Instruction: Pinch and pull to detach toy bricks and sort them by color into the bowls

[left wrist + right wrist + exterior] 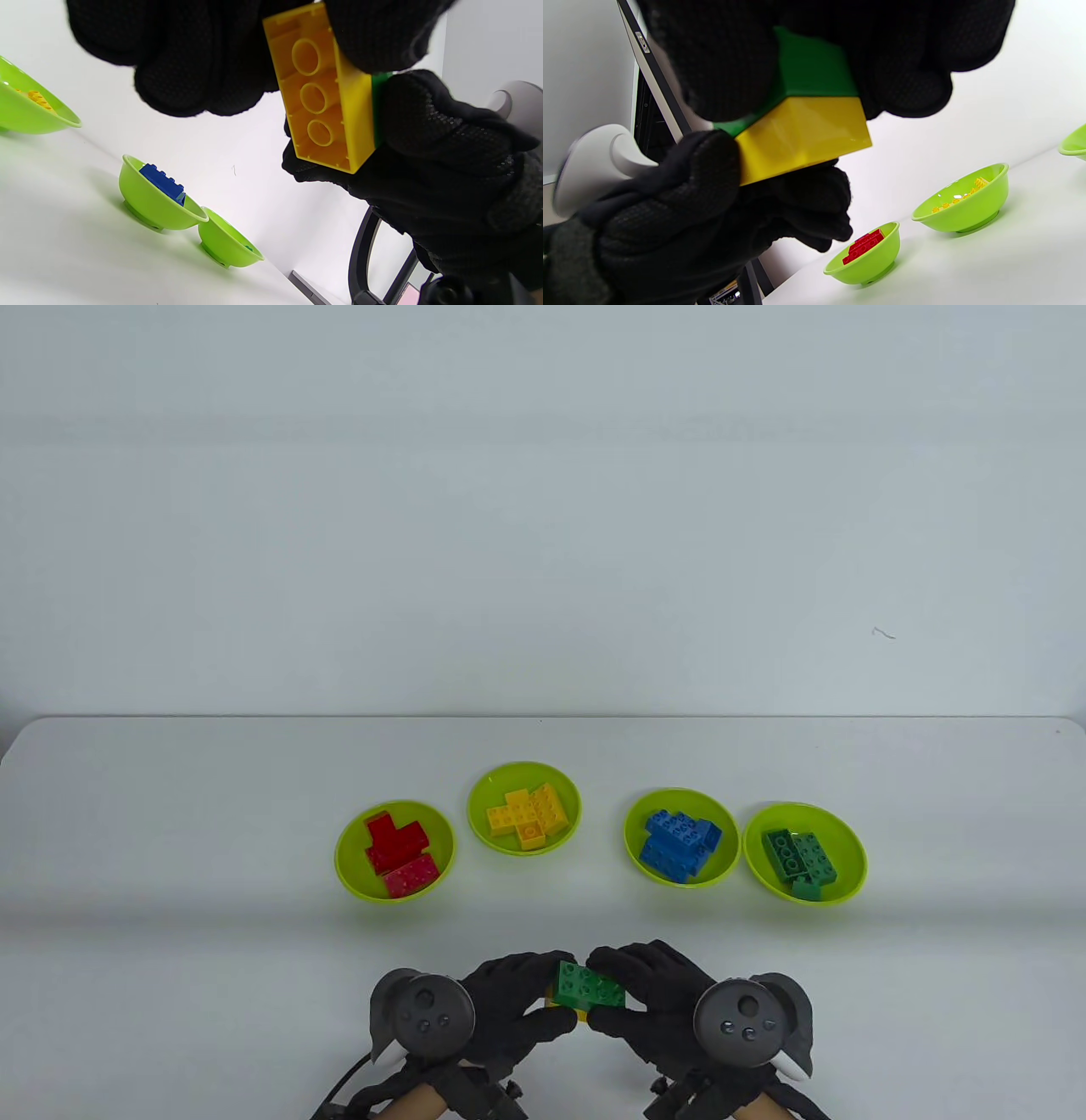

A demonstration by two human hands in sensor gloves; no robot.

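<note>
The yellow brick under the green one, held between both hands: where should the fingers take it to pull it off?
Pinch the yellow brick by its two long side walls, coming from below, where its hollow underside is free. The green brick sits pressed on its studded top, so only the sides give purchase. This is a judgement.

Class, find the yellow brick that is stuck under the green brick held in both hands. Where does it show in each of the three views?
Table view: the yellow brick is a sliver beneath the green brick, bottom centre.
Left wrist view: upper centre, hollow underside facing the camera.
Right wrist view: centre, below the green brick.
Shared landmark: the bowl of yellow bricks.
</note>
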